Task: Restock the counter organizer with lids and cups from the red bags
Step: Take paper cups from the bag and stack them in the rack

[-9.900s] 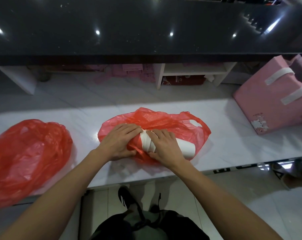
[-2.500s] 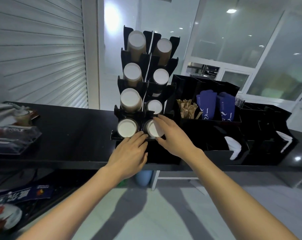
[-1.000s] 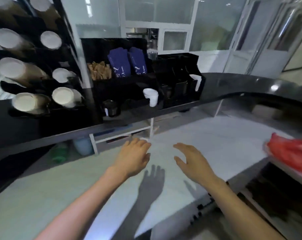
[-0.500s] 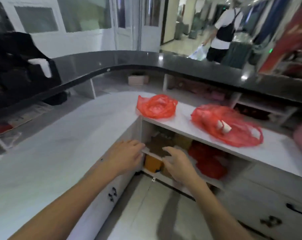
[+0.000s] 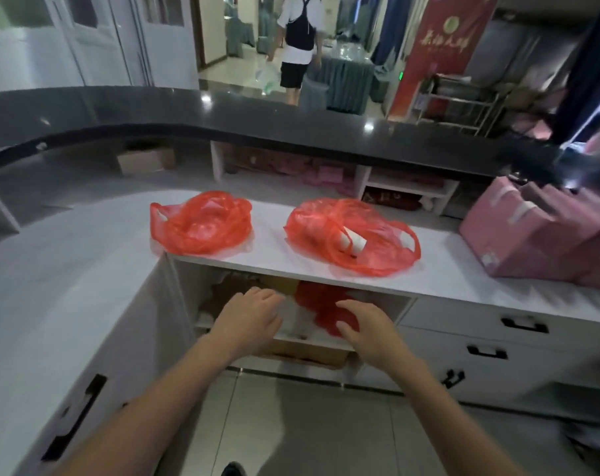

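Two red plastic bags lie on the white lower counter (image 5: 429, 280). The left red bag (image 5: 200, 221) is crumpled and its contents are hidden. The right red bag (image 5: 350, 237) shows a white stack of cups (image 5: 352, 239) poking out of its opening. My left hand (image 5: 248, 317) and my right hand (image 5: 369, 329) hover empty below the counter edge, in front of an open shelf, fingers relaxed and spread. Both hands are well short of the bags. The counter organizer is out of view.
A pink box (image 5: 545, 235) sits at the counter's right end. A black upper counter (image 5: 291, 128) runs behind. Under the counter, an open shelf holds another red bag (image 5: 322, 305) and brown items. Drawers with black handles (image 5: 523, 324) are to the right. A person (image 5: 296, 42) walks beyond.
I have turned away from the organizer toward the counter with the red bags. The view has come closer and squarer to the bags; both hands stay empty and raised.
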The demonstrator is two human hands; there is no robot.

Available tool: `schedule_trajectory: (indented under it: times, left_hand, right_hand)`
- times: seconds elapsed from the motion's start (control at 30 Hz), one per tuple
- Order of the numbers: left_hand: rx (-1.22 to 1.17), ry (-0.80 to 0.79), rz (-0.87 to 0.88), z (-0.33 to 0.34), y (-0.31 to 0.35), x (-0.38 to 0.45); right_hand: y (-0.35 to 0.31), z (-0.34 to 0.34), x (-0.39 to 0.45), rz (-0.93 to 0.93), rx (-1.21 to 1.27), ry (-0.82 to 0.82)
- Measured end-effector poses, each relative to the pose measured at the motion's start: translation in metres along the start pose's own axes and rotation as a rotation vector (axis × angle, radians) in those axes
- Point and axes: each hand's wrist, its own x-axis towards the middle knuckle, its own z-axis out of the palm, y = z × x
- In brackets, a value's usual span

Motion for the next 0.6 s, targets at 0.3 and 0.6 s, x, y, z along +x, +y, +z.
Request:
schedule_trajectory:
  times: [0.3,0.6]
  left_hand:
    - [-0.172,0.016,0.087,0.011,-0.028,0.117]
    - [-0.161,0.109,0.366,0.033,0.01,0.217]
  right_hand:
    - [0.029,-0.027,0.096,0.106,0.039,0.108]
    - [0.093,-0.023,0.136,0.29,0.18,0.162]
